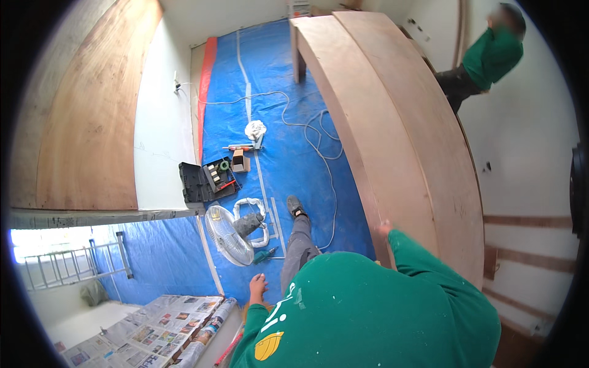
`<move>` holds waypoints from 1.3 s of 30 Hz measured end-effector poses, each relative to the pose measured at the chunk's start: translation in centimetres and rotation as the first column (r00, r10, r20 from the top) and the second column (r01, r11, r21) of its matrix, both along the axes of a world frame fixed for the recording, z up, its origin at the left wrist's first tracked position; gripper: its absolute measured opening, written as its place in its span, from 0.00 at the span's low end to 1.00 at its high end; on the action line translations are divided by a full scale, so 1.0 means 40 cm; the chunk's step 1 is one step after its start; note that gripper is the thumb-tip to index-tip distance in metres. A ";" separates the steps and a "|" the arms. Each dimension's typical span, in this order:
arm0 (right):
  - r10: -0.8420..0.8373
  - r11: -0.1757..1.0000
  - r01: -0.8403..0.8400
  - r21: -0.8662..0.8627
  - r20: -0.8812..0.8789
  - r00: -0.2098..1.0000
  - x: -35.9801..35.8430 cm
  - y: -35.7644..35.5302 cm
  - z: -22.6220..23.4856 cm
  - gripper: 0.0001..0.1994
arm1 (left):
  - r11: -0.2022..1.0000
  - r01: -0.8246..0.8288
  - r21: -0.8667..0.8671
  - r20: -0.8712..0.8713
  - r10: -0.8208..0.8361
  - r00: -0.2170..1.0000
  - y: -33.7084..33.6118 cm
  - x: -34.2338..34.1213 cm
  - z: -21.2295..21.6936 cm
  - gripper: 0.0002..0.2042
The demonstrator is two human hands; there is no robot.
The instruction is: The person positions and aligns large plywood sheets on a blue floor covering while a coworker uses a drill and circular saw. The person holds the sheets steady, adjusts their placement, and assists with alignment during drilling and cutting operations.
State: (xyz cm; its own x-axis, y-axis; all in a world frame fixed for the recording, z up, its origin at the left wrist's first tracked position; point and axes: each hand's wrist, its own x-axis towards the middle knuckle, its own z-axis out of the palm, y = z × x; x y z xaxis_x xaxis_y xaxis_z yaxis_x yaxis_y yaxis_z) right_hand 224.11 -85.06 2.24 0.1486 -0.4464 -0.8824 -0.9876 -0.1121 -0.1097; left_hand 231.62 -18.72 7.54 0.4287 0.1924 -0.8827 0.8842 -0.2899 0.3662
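1 right hand (384,228) clamped on panel's (392,129) near edge, long axis running away ahead; left hand (257,286) spread, free.

Your right hand (384,229) is mostly hidden behind the long curved brown plywood panel's (392,129) edge; your grip can't be told.

The floor is covered by a blue tarpaulin (288,92), with newspaper sheets (153,334) spread at the lower left. White walls (527,135) are seen on both sides, and a plywood panel (92,116) is fixed to the left one. Daylight is admitted through a window (43,240) at the left.
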 end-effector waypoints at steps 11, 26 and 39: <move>0.277 0.922 -0.192 0.337 -0.223 0.935 0.156 0.027 0.097 0.35 | 0.999 -0.021 0.025 0.118 0.018 0.993 -0.055 0.704 0.153 0.21; 0.706 0.458 -0.843 0.283 0.461 0.538 1.337 -0.362 -0.043 0.18 | 0.933 0.348 0.094 0.336 -0.358 0.871 -0.515 1.782 0.161 0.20; -0.143 0.921 0.200 -0.334 0.187 0.972 2.417 -0.560 0.265 0.46 | 0.704 0.710 -0.025 0.067 -0.708 0.703 -0.487 2.178 0.106 0.13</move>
